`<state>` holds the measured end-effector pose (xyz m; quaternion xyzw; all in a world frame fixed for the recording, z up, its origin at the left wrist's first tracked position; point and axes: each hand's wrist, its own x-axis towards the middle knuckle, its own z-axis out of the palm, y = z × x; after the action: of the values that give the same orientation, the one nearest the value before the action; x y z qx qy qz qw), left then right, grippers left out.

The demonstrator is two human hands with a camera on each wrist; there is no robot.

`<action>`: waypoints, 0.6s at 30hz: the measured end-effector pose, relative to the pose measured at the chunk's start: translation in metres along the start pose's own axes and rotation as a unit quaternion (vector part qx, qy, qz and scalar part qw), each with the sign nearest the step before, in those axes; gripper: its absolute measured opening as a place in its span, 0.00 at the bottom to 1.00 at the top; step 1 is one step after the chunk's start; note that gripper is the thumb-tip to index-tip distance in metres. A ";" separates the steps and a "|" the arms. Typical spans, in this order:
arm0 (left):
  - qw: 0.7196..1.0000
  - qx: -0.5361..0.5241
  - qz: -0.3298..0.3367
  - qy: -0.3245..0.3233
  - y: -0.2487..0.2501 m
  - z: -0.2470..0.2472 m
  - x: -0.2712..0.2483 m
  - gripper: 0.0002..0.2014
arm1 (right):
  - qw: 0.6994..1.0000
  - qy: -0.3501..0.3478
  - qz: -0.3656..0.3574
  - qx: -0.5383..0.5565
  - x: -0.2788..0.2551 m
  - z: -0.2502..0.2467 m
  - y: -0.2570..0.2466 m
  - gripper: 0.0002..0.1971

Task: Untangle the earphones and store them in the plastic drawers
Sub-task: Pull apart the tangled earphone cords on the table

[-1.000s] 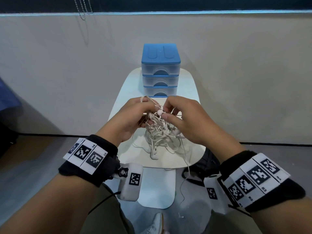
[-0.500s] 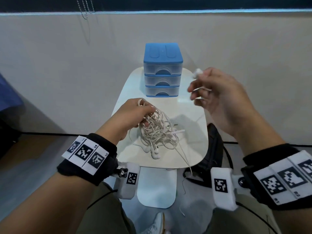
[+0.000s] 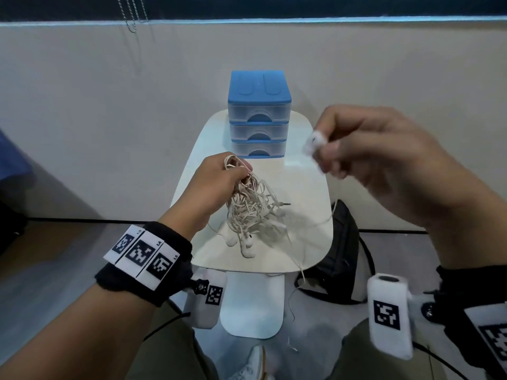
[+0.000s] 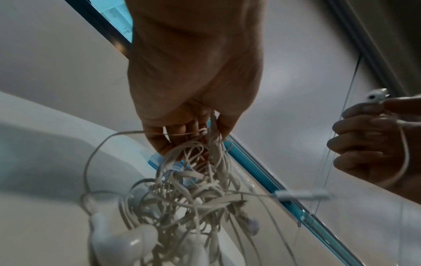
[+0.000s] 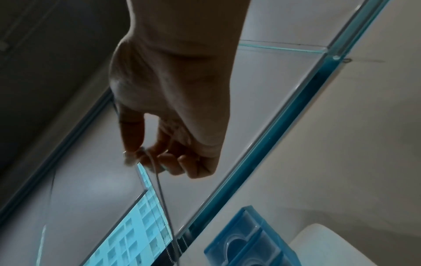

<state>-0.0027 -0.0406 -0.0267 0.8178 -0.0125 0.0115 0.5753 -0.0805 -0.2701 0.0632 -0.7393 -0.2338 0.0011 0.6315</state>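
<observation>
A tangled bundle of white earphones [image 3: 252,212] hangs from my left hand [image 3: 233,174], which grips its top loops above the small white table [image 3: 307,193]; the bundle [image 4: 189,203] fills the left wrist view below my fingers [image 4: 159,142]. My right hand [image 3: 326,149] is raised to the right and pinches one white earbud [image 3: 314,141], whose thin cord trails down toward the tangle. That earbud [image 4: 376,95] and its cord [image 5: 157,178] also show in the wrist views. The blue-topped plastic drawers [image 3: 259,113] stand at the table's far end, all three closed.
A black bag [image 3: 340,253] lies on the floor right of the table. The table's white base [image 3: 252,305] and my shoe [image 3: 252,366] are below. A beige wall stands close behind the drawers, with a blind chain [image 3: 134,15] at the upper left.
My right hand has pulled one earbud out of the tangle, lifting it up and to the right, then nearer to the camera. The left hand keeps holding the bundle.
</observation>
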 end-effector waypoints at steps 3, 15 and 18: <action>1.000 -0.028 0.004 -0.001 0.001 -0.002 -0.001 0.08 | 0.983 -0.154 0.050 -0.085 0.001 0.013 0.013 0.04; 0.998 -0.058 -0.008 -0.033 0.011 -0.008 -0.007 0.07 | 0.936 -0.226 0.150 -0.226 0.015 0.031 0.071 0.03; 0.997 -0.070 -0.008 -0.040 0.014 -0.007 -0.008 0.06 | 0.961 -0.092 0.115 -0.233 0.023 0.031 0.071 0.06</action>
<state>-0.0112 -0.0387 -0.0112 0.7756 -0.0295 -0.0264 0.6300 -0.0447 -0.2396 -0.0023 -0.8848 -0.1979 0.0874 0.4128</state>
